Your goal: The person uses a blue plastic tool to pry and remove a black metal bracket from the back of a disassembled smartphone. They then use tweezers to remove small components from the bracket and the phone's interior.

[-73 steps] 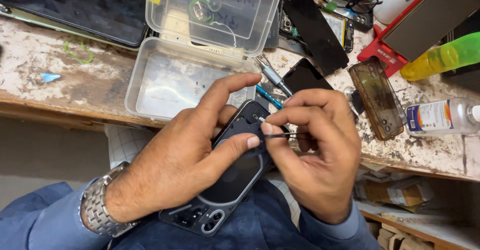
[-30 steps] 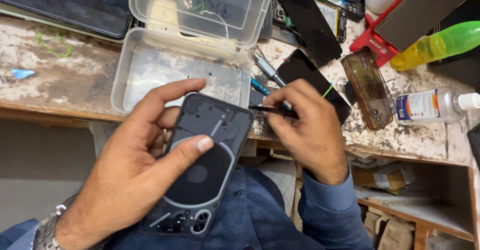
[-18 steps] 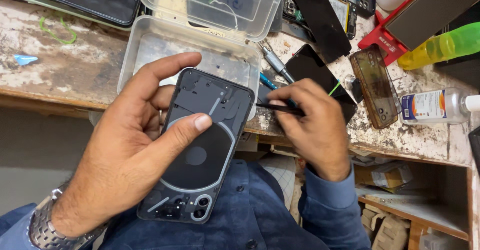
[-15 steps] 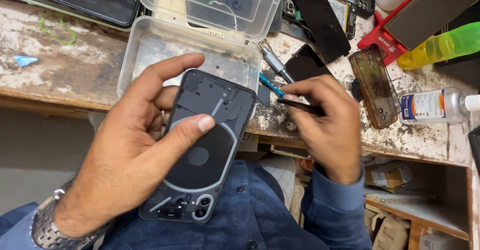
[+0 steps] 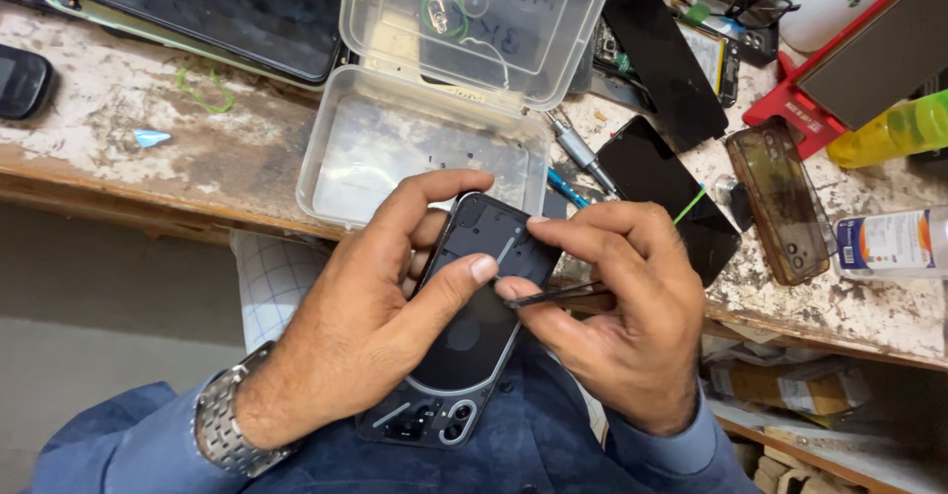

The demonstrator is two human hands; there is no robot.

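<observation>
- Nearest the camera: the left hand [image 5: 365,336] is wrapped round an opened phone [image 5: 464,326], back cover off, dark inner plates and a round coil showing, camera cluster at the near end. Thumb pressed across the middle, fingers curled over the far edge. It's held above the lap, just near of the table edge.
- The right hand [image 5: 622,306] has its grip pinched shut on thin black tweezers [image 5: 553,294], tips resting at the phone's right edge beside the left thumb.
- Risk, as I see it: those tips are hard and pointy, and the inside looks like smooth plastic and thin flex parts. A slip could scratch or poke something. Any tiny screw lifted out here could drop into the lap, since the phone isn't over the table.
- Further out: a clear plastic box [image 5: 415,148] with its hinged lid open sits on the worn, paint-flecked table [image 5: 118,158].
- Right of it: a metal screwdriver [image 5: 578,148], a glossy black screen panel [image 5: 671,193], and a smoky see-through phone case [image 5: 780,203].
- Far right: a yellow-green bottle [image 5: 894,128] lying down.
</observation>
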